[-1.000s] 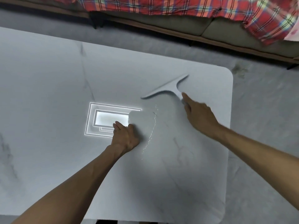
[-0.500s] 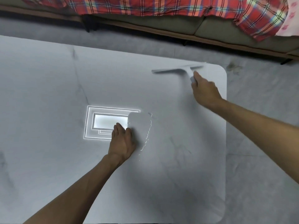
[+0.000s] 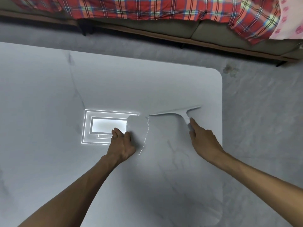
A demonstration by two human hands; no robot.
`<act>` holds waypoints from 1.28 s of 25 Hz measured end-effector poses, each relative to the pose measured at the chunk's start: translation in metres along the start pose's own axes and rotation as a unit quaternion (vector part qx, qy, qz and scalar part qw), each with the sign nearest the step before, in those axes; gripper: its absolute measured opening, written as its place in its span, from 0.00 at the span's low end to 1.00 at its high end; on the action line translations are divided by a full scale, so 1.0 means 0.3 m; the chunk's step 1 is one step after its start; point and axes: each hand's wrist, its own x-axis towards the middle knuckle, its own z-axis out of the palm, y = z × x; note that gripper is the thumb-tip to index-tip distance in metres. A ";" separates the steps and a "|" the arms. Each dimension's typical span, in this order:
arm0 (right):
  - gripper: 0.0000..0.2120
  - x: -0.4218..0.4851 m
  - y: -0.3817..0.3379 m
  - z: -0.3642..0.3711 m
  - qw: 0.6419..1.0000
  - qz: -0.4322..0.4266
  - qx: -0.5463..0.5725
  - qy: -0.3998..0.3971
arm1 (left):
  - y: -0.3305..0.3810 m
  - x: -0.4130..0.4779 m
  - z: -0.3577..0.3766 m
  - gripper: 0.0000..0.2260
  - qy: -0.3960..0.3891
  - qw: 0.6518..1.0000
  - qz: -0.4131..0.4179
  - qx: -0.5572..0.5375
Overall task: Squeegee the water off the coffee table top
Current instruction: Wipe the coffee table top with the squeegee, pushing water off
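Note:
A white squeegee [image 3: 176,112] lies with its blade flat on the glossy grey coffee table top [image 3: 49,95], blade running left to right near the table's right side. My right hand [image 3: 203,141] grips its handle, index finger stretched along it. A thin wavy line of water [image 3: 146,136] glints on the table just left of the squeegee's swept area. My left hand [image 3: 122,145] rests on the table beside that water line, fingers curled together, holding nothing.
A ceiling light reflection [image 3: 105,126] shines on the table by my left hand. The table's rounded right corner [image 3: 218,76] meets grey floor [image 3: 262,112]. A sofa [image 3: 164,28] with a red plaid blanket [image 3: 147,7] runs along the far side.
My right hand pushed the squeegee to the table's far right corner, then drew it back towards me to mid-table. My left hand stayed put.

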 end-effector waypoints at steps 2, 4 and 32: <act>0.24 0.021 -0.043 -0.043 0.999 -0.025 0.000 0.023 | -0.008 -0.011 -0.009 0.25 0.006 1.000 0.014 0.008; 0.24 0.119 -0.137 -0.090 0.996 -0.058 0.016 0.073 | -0.026 -0.008 -0.002 0.20 0.008 0.999 0.027 0.024; 0.23 -0.235 0.381 0.062 0.976 -0.145 -0.129 0.094 | -0.154 -0.365 0.186 0.04 0.048 0.994 0.067 -0.072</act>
